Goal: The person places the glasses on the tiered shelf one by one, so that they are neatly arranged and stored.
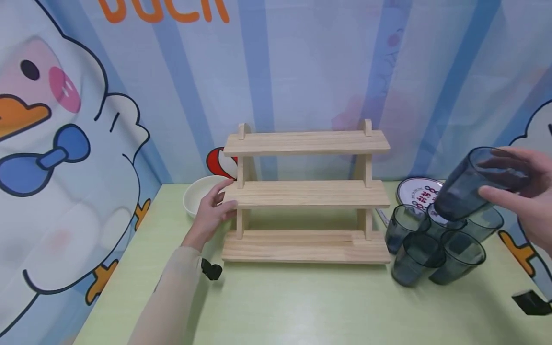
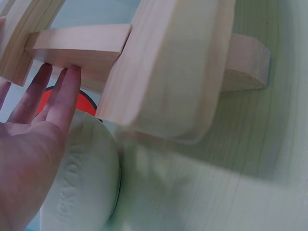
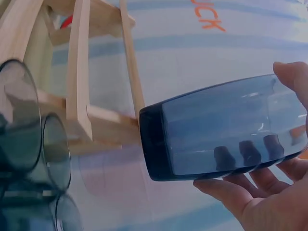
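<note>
A three-tier wooden display rack (image 1: 306, 194) stands on the table. At the left end of its middle shelf, my left hand (image 1: 214, 203) holds on, with fingers (image 2: 72, 91) reaching to the upright in the left wrist view. My right hand (image 1: 528, 191) grips a blue-grey tinted drinking glass (image 1: 467, 184) in the air, tilted with its base toward the lower left. Thumb on one side and fingers on the other press its wall in the right wrist view (image 3: 226, 130). Beneath it, several matching glasses (image 1: 416, 268) stand upright, clustered at the rack's right.
Behind the left hand sits a white bowl (image 1: 196, 194) with raised lettering on its side. A plate with red print (image 1: 416, 187) lies behind the glasses. The pale green table (image 1: 302, 306) meets a duck-patterned cloth backdrop (image 1: 302, 62) at the rear.
</note>
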The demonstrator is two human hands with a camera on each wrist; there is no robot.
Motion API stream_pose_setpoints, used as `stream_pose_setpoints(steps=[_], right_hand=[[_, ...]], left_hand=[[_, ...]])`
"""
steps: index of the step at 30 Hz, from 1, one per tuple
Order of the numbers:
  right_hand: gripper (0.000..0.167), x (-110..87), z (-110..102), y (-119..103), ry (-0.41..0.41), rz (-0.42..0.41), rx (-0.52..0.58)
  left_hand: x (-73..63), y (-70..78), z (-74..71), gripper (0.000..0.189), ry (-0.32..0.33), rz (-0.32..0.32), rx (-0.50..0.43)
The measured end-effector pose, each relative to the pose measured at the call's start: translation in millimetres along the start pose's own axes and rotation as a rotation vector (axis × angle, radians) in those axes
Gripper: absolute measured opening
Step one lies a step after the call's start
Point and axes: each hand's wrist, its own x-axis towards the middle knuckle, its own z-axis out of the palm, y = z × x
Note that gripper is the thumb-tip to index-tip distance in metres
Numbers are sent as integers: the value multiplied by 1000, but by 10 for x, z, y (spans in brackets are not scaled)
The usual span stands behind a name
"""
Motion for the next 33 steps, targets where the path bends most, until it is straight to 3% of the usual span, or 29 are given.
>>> stream_pose_setpoints(steps=[6,15,25,33], right_hand=[[68,153,342,-366,-149,86,-13],[67,428,944,-712,-312,122,146],[69,663,1546,-997,-383,124,323],[73,817,1913,-1132,-364,146,402]], left_hand=[[15,1,3,67,-3,2,4],[27,-12,23,67,-2,-5,-2],[13,9,50,67,8,-25,-21],[-11,16,22,66,6,-34,-18]])
